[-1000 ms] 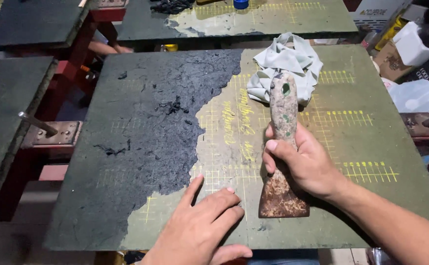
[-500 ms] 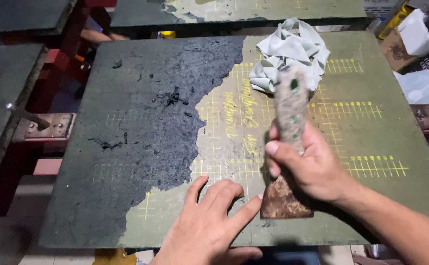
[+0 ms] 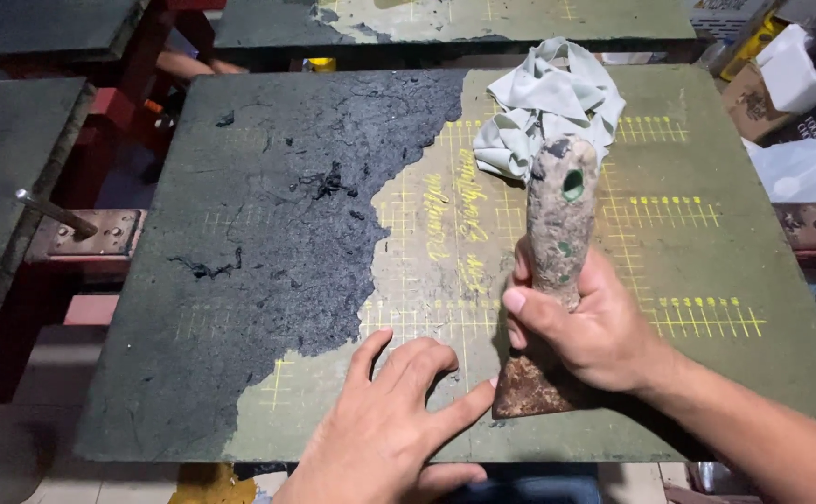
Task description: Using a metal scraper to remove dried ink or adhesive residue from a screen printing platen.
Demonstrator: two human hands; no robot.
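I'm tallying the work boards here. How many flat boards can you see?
3, possibly more out of frame: the gridded board under both hands, half coated black; a dark one at the left edge; another along the top, partly cut off.

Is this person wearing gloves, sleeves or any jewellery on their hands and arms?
No. Both hands are bare: the left hand and the right hand show no gloves, rings or watch. The right forearm is uncovered as far as the picture's edge, with no sleeve in view.
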